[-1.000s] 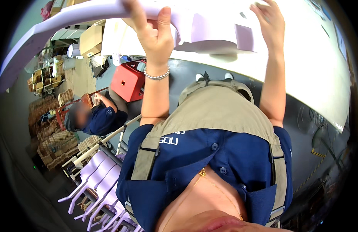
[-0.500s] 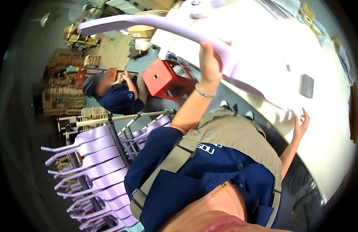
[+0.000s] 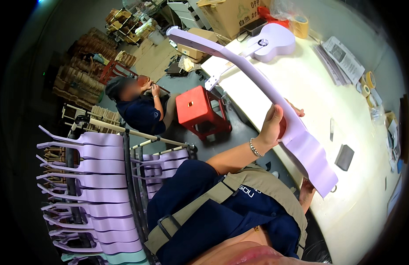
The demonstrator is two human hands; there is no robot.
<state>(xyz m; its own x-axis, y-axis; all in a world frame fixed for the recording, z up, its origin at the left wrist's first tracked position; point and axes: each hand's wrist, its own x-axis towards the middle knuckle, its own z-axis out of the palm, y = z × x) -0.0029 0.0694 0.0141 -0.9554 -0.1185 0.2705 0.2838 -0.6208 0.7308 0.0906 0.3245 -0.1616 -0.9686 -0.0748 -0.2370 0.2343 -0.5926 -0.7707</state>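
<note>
A lilac ukulele (image 3: 311, 154) is held up at a slant over the table edge, its headstock at the upper left and its body at the lower right. My left hand (image 3: 275, 123), with a beaded bracelet at the wrist, is closed round the neck close to the body. My right hand (image 3: 306, 193) is against the lower edge of the body, and most of its fingers are hidden behind it. A second lilac ukulele (image 3: 274, 43) lies at the far end of the white table (image 3: 367, 212). A dark grey block (image 3: 345, 157) rests on the table near the held body.
On my left stands a rack (image 3: 131, 194) full of lilac ukuleles (image 3: 103, 165). A red stool (image 3: 198, 106) stands by the table; beyond it sits a person (image 3: 138, 110). Papers (image 3: 343, 57), tape rolls (image 3: 370, 79) and a cardboard box (image 3: 224, 20) line the table's far side.
The held ukulele has swung right and down, with my left hand still on its neck. My right hand, apart from it and spread before, is now at the body. The view has shifted.
</note>
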